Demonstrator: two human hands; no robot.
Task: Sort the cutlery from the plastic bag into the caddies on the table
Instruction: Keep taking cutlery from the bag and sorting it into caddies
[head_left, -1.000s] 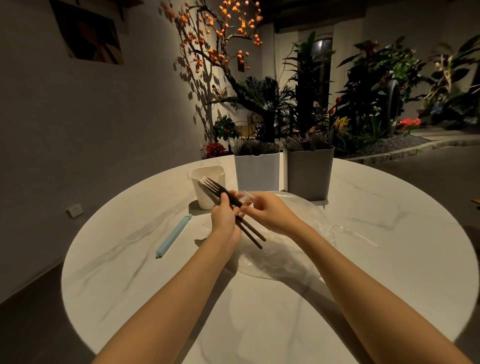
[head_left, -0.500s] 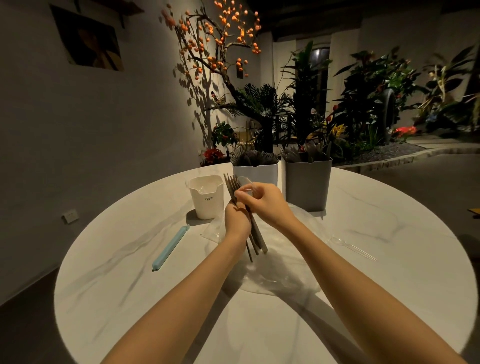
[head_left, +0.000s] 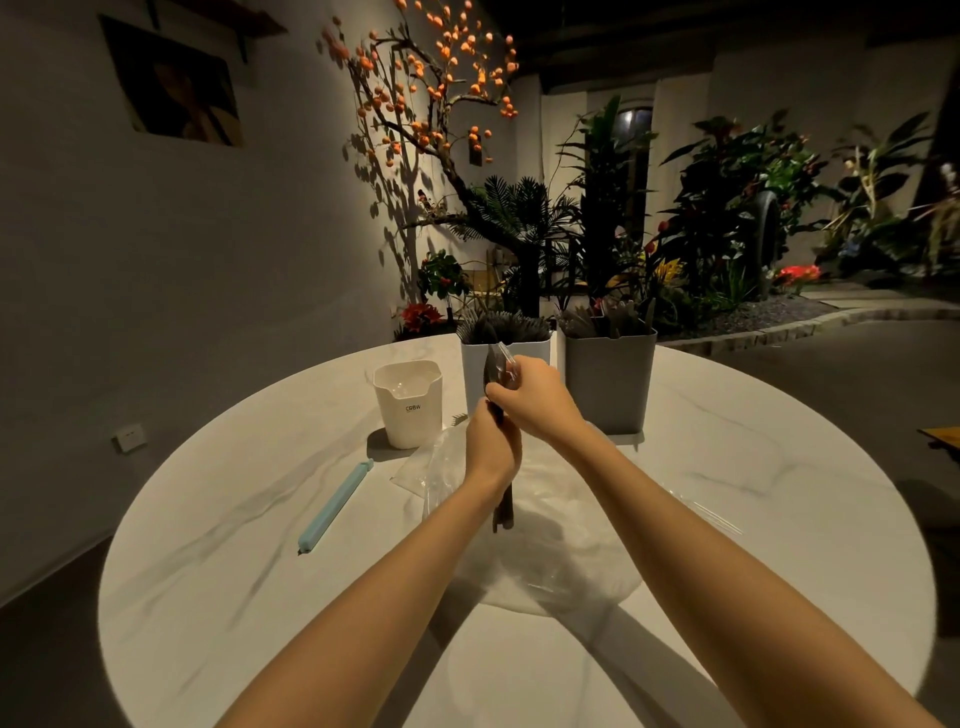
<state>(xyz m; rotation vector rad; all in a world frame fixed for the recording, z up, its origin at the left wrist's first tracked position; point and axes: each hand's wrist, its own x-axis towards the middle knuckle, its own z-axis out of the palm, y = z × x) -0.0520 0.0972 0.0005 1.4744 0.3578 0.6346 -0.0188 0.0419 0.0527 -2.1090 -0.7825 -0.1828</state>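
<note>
My left hand (head_left: 492, 447) grips a bundle of dark cutlery (head_left: 503, 512), held nearly upright above the clear plastic bag (head_left: 545, 545). Its handles stick out below the hand. My right hand (head_left: 535, 397) pinches the top of the bundle, where a dark spoon (head_left: 492, 370) and a clear plastic piece show. Right behind the hands stands a white caddy (head_left: 475, 364) full of dark cutlery. A grey caddy (head_left: 609, 379) with more dark cutlery stands to its right. A small cream caddy (head_left: 410, 405) marked CRBW stands at the left.
A light blue bag clip (head_left: 335, 509) lies on the round marble table (head_left: 234, 545) to the left. Clear plastic cutlery (head_left: 706, 512) lies on the table to the right. Plants and a wall stand beyond the far edge.
The bundle has swung from a slant pointing at the cream caddy to nearly upright in front of the white caddy. My right hand has moved up to its top end.
</note>
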